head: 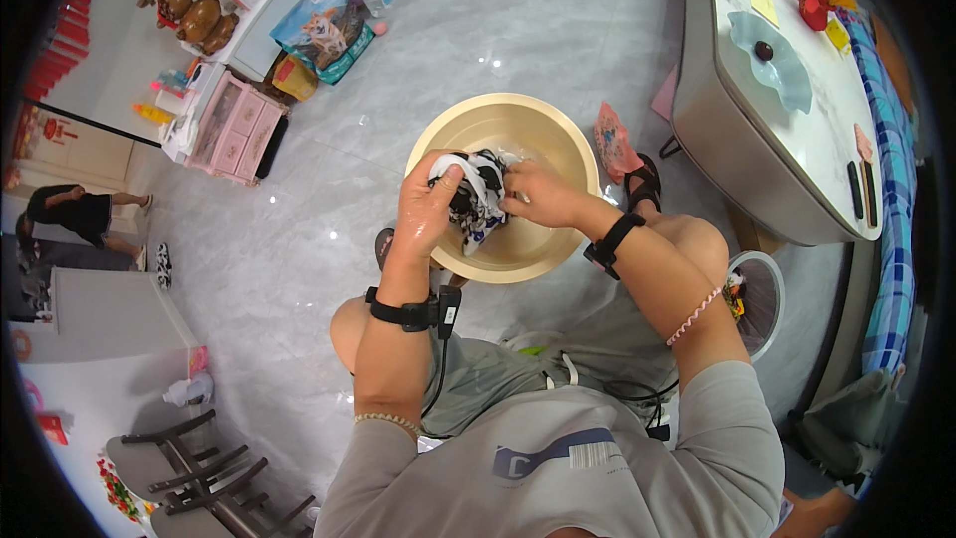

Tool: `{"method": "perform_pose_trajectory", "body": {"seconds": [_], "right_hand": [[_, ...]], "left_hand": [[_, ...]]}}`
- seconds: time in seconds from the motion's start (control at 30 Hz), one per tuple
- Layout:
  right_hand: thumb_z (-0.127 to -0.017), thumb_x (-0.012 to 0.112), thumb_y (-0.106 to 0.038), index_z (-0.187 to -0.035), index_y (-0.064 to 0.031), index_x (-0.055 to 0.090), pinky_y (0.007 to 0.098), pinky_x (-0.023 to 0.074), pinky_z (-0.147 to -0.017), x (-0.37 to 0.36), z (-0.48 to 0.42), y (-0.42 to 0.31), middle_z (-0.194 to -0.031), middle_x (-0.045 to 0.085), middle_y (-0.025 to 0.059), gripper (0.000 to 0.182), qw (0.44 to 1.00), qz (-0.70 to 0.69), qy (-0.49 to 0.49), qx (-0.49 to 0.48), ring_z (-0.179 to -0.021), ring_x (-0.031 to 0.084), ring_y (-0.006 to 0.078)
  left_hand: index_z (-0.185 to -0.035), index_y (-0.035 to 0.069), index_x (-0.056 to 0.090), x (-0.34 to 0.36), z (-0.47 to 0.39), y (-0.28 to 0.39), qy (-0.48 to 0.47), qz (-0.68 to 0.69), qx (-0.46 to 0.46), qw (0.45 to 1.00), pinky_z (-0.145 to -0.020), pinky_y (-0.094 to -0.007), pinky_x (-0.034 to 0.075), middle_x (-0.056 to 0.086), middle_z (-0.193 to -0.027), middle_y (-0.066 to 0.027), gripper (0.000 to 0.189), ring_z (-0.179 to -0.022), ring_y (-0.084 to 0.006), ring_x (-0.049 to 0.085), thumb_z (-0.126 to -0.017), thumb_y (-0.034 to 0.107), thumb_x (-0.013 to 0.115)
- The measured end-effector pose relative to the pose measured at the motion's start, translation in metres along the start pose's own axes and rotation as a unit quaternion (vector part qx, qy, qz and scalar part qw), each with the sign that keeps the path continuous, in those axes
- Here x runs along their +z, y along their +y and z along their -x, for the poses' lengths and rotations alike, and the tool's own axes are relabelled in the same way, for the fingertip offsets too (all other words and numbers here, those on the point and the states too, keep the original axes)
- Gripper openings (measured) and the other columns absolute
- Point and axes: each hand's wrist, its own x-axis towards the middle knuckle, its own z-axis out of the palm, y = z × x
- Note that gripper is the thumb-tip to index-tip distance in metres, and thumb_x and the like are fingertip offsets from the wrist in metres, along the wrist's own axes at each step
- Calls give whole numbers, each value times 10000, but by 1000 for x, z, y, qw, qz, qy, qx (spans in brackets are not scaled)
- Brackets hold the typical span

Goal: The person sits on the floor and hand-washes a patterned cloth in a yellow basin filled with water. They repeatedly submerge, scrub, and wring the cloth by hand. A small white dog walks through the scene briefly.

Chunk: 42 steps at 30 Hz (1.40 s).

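A wet black-and-white patterned cloth (482, 198) with small blue patches hangs bunched above a round cream plastic basin (504, 272). My left hand (424, 205) grips the cloth's left side, with the thumb laid over a white fold. On the other side, the curled fingers of my right hand (544, 194) pinch its edge; their tips are partly hidden by the hand. Some water (534, 243) lies in the bottom of the basin, which stands on the floor between my feet. Wet skin shines on the back of my left hand.
A pink plastic bag (616, 146) lies right of the basin, by my sandal (644, 183). A white-topped table (792, 142) stands at right, a waste bin (762, 306) below it. Pink drawers (237, 131) and a pet food bag (321, 33) are upper left. A person (75, 217) is far left.
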Motion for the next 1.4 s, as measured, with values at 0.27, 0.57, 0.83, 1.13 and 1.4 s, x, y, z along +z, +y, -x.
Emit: {"method": "perform_pose_trajectory", "body": {"seconds": [0.27,0.57,0.83,1.13,1.4], "right_hand": [[-824,735,-97,-1309,-12,596,382,528,-924,-50,0,-36,-1162,687,193,512,947,-274,104,132,-1077,674,297],[-790,812,-138,-1183,3,680,349,556,-701,-71,0,-7,-981,721,168,438,956,-113,76,261,-916,708,228],[-868,731,-4,-1488,-81,474,298,539,-775,-88,-8,-37,-1052,713,101,676,880,-451,-17,148,-933,653,141],[-793,693,-82,-998,-29,714,423,526,-791,-32,-17,-12,-912,711,201,213,988,-114,-9,101,-848,682,354],[-946,608,-332,-920,-33,721,378,570,-716,-60,-19,13,-899,730,133,320,906,-345,-1,244,-803,705,237]], "left_hand": [[-1303,-16,557,-3,-2,21,-72,272,47,958,-999,-391,489,643,-1216,-144,339,-1138,-253,618,-1021,173,565],[-1183,2,634,-25,-18,-39,-32,-526,7,850,-919,-452,501,672,-1119,-237,341,-1051,-430,620,-868,123,682],[-1288,12,516,31,-19,-24,-32,-214,-22,976,-874,-373,532,692,-1061,-145,563,-981,-263,672,-816,116,804],[-1104,34,600,13,-25,-9,39,-35,-15,999,-832,-271,522,664,-1023,-25,283,-924,-109,629,-854,-32,714],[-1029,24,620,-7,-20,27,96,-57,-63,992,-719,-282,528,678,-933,-49,234,-786,-109,631,-886,137,766]]}}
